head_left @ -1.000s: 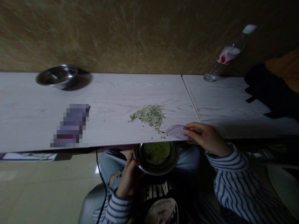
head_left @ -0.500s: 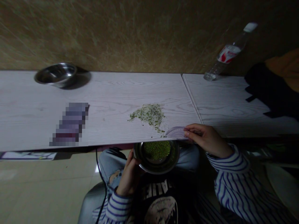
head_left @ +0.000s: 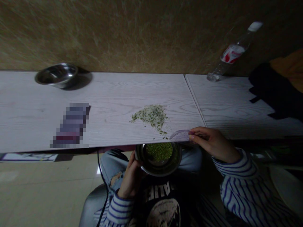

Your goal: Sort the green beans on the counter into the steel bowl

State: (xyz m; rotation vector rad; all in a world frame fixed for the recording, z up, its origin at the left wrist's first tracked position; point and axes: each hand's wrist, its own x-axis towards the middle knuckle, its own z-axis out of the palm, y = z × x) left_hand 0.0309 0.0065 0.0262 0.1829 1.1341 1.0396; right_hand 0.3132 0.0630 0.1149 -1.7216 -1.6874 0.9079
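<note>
My left hand (head_left: 131,175) grips the rim of a steel bowl (head_left: 158,171) just below the table's front edge. Green mung beans (head_left: 159,152) lie in that bowl. Between the thumb and fingers of my right hand (head_left: 210,141) is a clear plastic protractor (head_left: 180,135), its curved edge toward the left, low over the table near the front edge. To its left a spread-out pile of white grains mixed with green beans (head_left: 152,116) covers part of the tabletop, with a few loose beans trailing toward the edge.
A second steel bowl (head_left: 58,77) stands at the back left of the white table (head_left: 113,91). A blurred-out flat object (head_left: 72,126) lies in front of it. At the back right stands a clear bottle (head_left: 233,53), with dark and orange cloth (head_left: 272,85) beside it.
My right hand has shifted slightly to the right with the protractor. My left hand and the bowl it holds stay where they were.
</note>
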